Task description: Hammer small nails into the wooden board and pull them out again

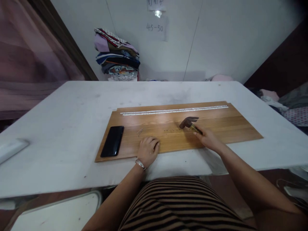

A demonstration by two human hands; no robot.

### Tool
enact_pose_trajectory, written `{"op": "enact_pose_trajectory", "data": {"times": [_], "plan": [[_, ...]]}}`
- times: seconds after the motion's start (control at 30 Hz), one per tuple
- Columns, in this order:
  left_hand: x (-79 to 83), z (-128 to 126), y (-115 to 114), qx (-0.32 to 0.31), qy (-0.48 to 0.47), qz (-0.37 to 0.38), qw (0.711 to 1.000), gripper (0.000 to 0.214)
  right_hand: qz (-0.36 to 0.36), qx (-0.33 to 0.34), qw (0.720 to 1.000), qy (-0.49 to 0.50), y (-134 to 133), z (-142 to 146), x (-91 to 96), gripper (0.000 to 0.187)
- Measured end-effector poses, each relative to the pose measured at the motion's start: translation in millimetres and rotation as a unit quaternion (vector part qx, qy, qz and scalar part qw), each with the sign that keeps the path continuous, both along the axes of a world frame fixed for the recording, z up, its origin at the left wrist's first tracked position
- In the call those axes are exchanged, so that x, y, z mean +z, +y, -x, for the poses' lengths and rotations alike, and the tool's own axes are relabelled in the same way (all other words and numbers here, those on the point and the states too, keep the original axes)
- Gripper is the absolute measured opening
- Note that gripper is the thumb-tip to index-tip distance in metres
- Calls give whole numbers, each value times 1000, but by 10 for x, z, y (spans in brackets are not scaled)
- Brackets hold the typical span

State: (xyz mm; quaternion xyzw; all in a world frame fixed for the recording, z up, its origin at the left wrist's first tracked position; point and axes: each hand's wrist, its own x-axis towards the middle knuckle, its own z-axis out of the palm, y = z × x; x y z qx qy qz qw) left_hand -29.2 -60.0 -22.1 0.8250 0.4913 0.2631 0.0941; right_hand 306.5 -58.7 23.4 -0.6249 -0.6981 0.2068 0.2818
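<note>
My right hand (207, 138) is closed round the handle of a claw hammer (188, 122), whose dark metal head is low over the wooden board (216, 128). Whether the hammer's face touches the board I cannot tell. A row of small dark marks (171, 130) runs across the wood to the left of the hammer head. Near the board's front edge my left hand (148, 150) lies palm down, its fingers loosely bent on the wood and nothing seen in them. Just beyond that hand are a few loose nails (140, 131).
A black phone (112, 141) lies on the board's left end. Two pale measuring strips (174, 111) stretch along its far side. The board rests on a white table (60, 138). Folded clothes (117, 54) are stacked against the wall behind, and a white object (12, 149) is at far left.
</note>
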Motion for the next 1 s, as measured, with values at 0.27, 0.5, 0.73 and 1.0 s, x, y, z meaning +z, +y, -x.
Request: {"op": "enact_pose_trajectory", "data": {"times": [0.27, 0.5, 0.73, 1.0], "plan": [[2, -1, 11, 1, -7, 4, 1000, 24, 19, 3, 1000, 9, 6, 6, 8, 45], [-5, 5, 11, 0, -5, 10, 1000, 25, 19, -1, 1000, 18, 2, 5, -7, 47], [5, 2, 16, 2, -4, 4, 1000, 24, 30, 9, 999, 10, 0, 38, 33, 44], [-16, -2, 11, 5, -9, 12, 1000, 25, 20, 2, 1000, 16, -8, 30, 20, 48]]}}
